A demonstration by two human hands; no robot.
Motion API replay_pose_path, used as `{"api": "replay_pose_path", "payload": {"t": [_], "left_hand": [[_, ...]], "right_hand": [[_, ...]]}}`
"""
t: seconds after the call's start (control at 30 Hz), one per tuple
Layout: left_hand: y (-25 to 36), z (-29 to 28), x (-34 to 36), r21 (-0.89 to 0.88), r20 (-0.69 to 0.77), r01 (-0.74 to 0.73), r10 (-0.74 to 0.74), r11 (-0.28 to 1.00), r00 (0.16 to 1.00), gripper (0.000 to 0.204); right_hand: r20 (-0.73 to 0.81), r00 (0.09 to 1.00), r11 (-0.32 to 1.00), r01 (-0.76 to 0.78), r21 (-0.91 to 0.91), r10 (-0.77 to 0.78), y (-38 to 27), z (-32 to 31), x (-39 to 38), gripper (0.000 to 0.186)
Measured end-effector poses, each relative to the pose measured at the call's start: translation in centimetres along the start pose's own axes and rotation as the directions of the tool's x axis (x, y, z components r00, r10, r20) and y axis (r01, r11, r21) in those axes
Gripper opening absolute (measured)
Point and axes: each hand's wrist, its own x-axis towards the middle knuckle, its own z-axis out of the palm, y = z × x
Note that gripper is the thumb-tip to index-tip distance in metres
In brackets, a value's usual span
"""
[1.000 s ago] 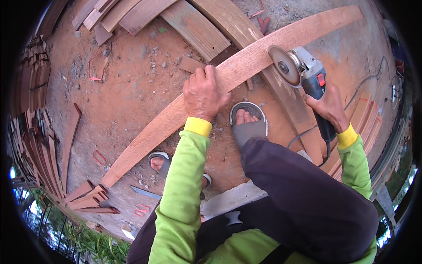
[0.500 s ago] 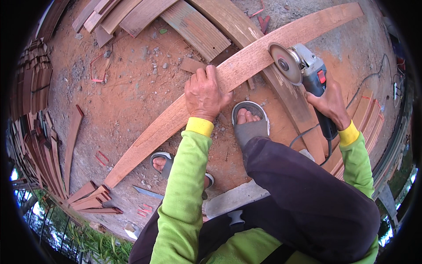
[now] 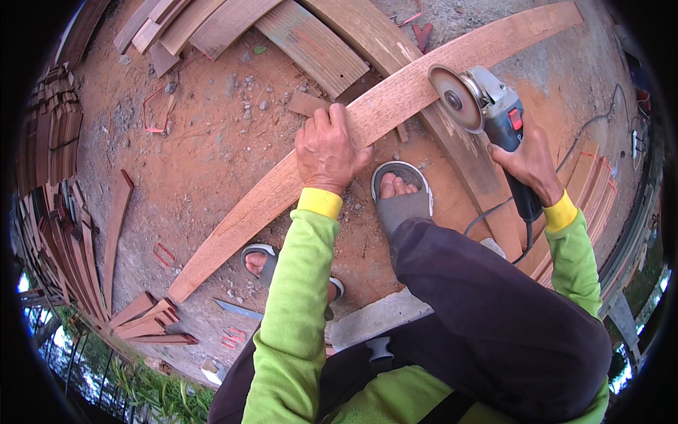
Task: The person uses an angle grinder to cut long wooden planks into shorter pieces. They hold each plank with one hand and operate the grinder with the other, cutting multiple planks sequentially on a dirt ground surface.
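A long reddish wooden board (image 3: 240, 222) runs slantwise from the lower left to the upper right. My left hand (image 3: 328, 150) is closed round its middle, with the thumb along the near edge. In my right hand (image 3: 531, 161) is an angle grinder (image 3: 503, 106) with a grey and black body and a red switch. Its disc (image 3: 455, 97) meets or overlaps the board's near edge, right of my left hand; whether it spins I cannot tell. A thicker timber (image 3: 470, 169) passes beneath the board there.
Planks (image 3: 311, 49) lie stacked at the top. More wood strips (image 3: 60, 134) pile up at the left, and short offcuts (image 3: 152, 318) lie at the lower left. The grinder's cord (image 3: 590, 124) trails right. My sandalled foot (image 3: 402, 187) is close below the board.
The grinder has shifted very slightly up and left along the board's edge. My left hand keeps its hold, and the board stays almost where it was.
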Motion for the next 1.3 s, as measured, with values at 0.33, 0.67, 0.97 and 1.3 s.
{"api": "replay_pose_path", "payload": {"t": [0.33,0.67,0.97,1.3], "left_hand": [[-0.3,0.4,0.0,0.013,-0.053,-0.042,0.043,0.999,0.998,0.063],[-0.2,0.2,0.1,-0.001,-0.046,-0.048,0.048,0.999,0.998,0.062],[-0.1,-0.1,-0.1,-0.021,-0.027,-0.025,0.025,0.999,0.999,0.061],[-0.3,0.0,-0.1,-0.055,-0.055,-0.033,0.03,0.998,0.998,0.056]], "right_hand": [[0.015,1.0,1.0,-0.021,-0.005,0.021,-0.9,-0.2,0.1,0.057],[0.013,0.999,0.999,-0.033,0.002,0.033,-0.6,-0.2,0.2,0.054],[0.006,1.0,0.999,0.028,-0.033,-0.028,0.6,0.3,0.3,0.056],[-0.012,1.0,1.0,0.023,-0.003,-0.023,-0.3,0.1,0.5,0.057]]}}
